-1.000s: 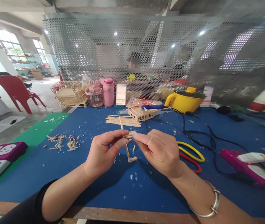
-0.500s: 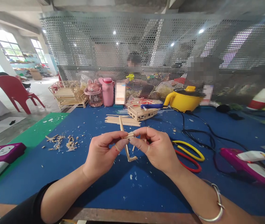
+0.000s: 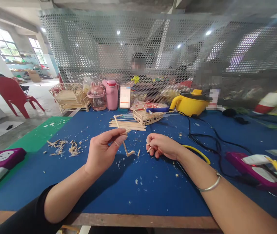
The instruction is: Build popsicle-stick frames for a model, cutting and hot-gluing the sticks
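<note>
Mainly, the yellow pot (image 3: 192,106) has its dark lid (image 3: 189,96) on, so its inside is hidden; the pink flask (image 3: 112,97) is capped, and what the clear bottle (image 3: 98,101) with pink ears contains is hard to make out. Nearer, the left hand (image 3: 105,148) pinches the jointed stick frame (image 3: 125,148) above the blue mat (image 3: 148,191), thumb and fingers covering its middle. The right hand (image 3: 163,146), apart from it, has curled fingers round a short stick (image 3: 149,149), partly hidden. The purple device (image 3: 6,157) is cut off at the left edge, and the mesh (image 3: 109,42) obscures a person (image 3: 138,63).
</note>
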Motion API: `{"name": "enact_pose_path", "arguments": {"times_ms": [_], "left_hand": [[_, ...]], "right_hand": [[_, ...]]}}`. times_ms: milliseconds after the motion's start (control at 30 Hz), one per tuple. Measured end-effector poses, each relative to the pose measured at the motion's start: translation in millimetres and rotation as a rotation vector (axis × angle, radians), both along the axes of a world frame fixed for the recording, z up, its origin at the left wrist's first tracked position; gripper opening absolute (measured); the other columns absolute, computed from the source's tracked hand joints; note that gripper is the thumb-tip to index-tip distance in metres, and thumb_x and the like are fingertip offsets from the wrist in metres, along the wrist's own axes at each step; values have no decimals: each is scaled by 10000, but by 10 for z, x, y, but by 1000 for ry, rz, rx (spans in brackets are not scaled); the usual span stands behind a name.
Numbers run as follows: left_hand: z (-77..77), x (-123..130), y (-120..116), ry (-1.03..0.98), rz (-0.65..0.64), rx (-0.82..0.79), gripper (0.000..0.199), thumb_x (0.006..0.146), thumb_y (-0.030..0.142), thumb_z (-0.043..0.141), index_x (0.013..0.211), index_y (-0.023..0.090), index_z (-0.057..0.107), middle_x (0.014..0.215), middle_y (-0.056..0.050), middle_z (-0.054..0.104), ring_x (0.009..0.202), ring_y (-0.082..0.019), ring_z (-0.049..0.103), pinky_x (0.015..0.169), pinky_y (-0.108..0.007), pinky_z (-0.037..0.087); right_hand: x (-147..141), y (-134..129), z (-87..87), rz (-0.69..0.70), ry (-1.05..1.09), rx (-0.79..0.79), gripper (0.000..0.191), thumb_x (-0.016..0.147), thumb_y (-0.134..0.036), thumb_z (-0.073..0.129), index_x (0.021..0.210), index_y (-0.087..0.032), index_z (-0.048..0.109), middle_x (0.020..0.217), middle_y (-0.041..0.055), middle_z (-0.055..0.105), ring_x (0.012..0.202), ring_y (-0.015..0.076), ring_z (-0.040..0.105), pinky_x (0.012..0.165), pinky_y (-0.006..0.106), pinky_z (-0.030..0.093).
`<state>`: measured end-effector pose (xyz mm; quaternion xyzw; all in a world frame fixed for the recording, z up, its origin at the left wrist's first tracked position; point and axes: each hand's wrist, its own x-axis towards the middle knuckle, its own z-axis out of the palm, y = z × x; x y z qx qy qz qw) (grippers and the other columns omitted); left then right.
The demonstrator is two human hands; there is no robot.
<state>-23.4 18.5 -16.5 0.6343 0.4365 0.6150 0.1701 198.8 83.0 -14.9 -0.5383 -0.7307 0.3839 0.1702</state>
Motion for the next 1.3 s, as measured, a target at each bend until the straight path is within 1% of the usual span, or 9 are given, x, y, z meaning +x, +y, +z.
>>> {"name": "enact_pose_path", "arguments": {"times_ms": [67, 167, 267, 367, 467, 567, 733, 1067, 1300], "left_hand": [[0, -7, 5, 7, 2, 1, 208, 786, 295, 661, 963, 198, 711, 894, -40, 751, 794, -172, 711, 768, -270, 578], [-7, -15, 12, 3, -16, 3, 206, 789, 292, 658, 965, 196, 708, 897, -41, 750, 797, -170, 711, 766, -267, 578], [-15, -18, 18, -18, -43, 6, 203, 791, 281, 658, 971, 200, 704, 890, -35, 752, 798, -163, 711, 769, -258, 577], [-11, -15, 18, -37, -55, 13, 203, 792, 269, 658, 979, 201, 701, 884, -29, 753, 796, -157, 713, 771, -253, 577], [0, -3, 9, -26, -57, 12, 202, 791, 254, 657, 978, 191, 701, 880, -31, 756, 787, -157, 715, 767, -251, 581], [2, 23, -6, 13, -75, 19, 193, 795, 238, 651, 974, 189, 703, 880, -32, 758, 787, -158, 717, 766, -251, 583], [6, 71, -39, 118, -81, 81, 175, 787, 202, 659, 953, 198, 712, 887, -20, 759, 777, -145, 717, 746, -219, 579], [21, 89, -79, 134, -91, 118, 154, 775, 195, 677, 923, 211, 715, 873, -8, 760, 750, -136, 717, 714, -196, 577], [27, 105, -119, 69, -148, 52, 141, 779, 201, 669, 913, 205, 712, 844, -10, 760, 703, -126, 713, 666, -188, 580]], "right_hand": [[-16, -9, 1, -21, -4, 30, 283, 732, -125, 458, 974, -195, 587, 818, 30, 637, 590, 126, 587, 494, 235, 435], [-45, -52, 13, 76, -117, 287, 314, 728, -219, 594, 1032, -258, 665, 982, 42, 595, 765, 159, 589, 689, 288, 466], [-91, -92, -2, 286, -240, 466, 203, 744, -259, 643, 927, -277, 730, 966, 37, 595, 823, 170, 589, 769, 298, 450], [-121, -120, 13, 328, -250, 482, 97, 768, -204, 631, 769, -227, 724, 845, 26, 641, 779, 162, 606, 718, 274, 455], [-118, -180, 110, 249, -131, 570, 123, 834, -197, 569, 806, -214, 687, 818, 12, 688, 770, 151, 628, 706, 265, 470], [-138, -299, 233, 138, 101, 829, 102, 853, -229, 579, 884, -238, 676, 867, 1, 705, 802, 141, 644, 737, 264, 490], [-281, -503, 308, 189, 257, 1120, 182, 835, -119, 588, 920, -259, 667, 907, -1, 690, 818, 119, 649, 742, 243, 518], [-450, -588, 226, -15, 680, 682, 171, 733, -168, 705, 824, -226, 572, 721, -42, 666, 642, 95, 648, 615, 200, 549], [-519, -618, 219, -88, 796, 554, 171, 710, -170, 713, 780, -221, 566, 691, -55, 606, 621, 76, 593, 609, 192, 528]]}}
